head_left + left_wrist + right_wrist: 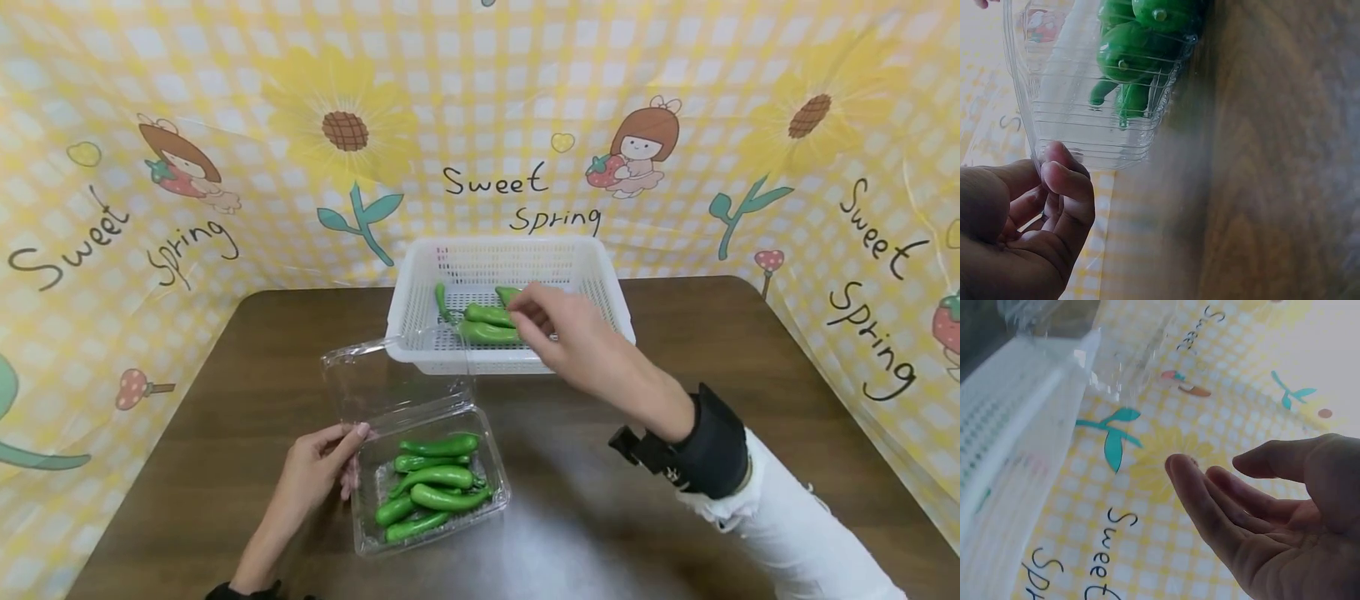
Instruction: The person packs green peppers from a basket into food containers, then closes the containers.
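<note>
Clear plastic forms the hinged clamshell box (pixel 431 479) that sits near the front of the dark wooden surface (pixel 675 350), its lid (pixel 397 375) thrown back toward a white perforated basket (pixel 510 358) just behind it. The left hand (pixel 318 471) steadies the box at its near-left edge, thumb and curled fingers pinching the thin rim, as the left wrist view confirms. The right hand (pixel 570 333) hovers over the basket with fingers relaxed and spread; the right wrist view shows its palm bare, so it holds nothing. About six green peppers (pixel 435 492) already lie packed in the box, while roughly three more peppers in the basket (pixel 487 325) rest on its floor directly beneath the right fingertips. Judged from this layout, the transfer of peppers between basket and box appears more than half done, with the few in the basket left to handle and the lid not yet closed; which way the peppers travel cannot be settled from these views alone. The right hand covers part of the basket's contents, so the exact count there is uncertain. The right wrist view is filled mostly by the yellow checked backdrop (pixel 480 100) and a blurred basket wall, and the left wrist view cuts off the box's far end.
</note>
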{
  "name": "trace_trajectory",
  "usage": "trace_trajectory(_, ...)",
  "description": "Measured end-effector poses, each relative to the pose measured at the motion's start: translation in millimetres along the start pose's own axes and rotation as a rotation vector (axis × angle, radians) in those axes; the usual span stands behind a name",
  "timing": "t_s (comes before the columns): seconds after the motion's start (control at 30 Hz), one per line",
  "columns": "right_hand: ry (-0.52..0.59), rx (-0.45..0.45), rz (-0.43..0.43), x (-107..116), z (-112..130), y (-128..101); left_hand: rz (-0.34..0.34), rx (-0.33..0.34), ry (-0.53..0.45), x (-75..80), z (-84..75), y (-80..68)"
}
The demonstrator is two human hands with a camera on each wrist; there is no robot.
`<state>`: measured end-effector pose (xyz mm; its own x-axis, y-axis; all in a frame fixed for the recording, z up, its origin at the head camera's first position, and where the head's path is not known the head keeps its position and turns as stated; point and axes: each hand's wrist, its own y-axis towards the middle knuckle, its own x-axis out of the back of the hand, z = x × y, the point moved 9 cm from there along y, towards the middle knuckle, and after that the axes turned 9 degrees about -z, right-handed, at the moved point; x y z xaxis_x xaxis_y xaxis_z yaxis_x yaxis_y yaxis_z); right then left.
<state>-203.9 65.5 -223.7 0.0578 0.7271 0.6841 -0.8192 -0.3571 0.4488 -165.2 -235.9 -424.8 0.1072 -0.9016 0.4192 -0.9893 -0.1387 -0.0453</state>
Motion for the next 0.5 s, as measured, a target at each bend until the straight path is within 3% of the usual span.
trace_trajectory(0.17,-0.028,-0.073,0.016,8.4,-12.1,27.4,-0.001,-0.005,-0.015,0.6,-1.1,-1.0)
trace_trajectory(0.5,-0.12,0.028,0.013,8.1,-7.8,69.3,-0.008,-0.004,-0.012,2.7,2.1,-0.1)
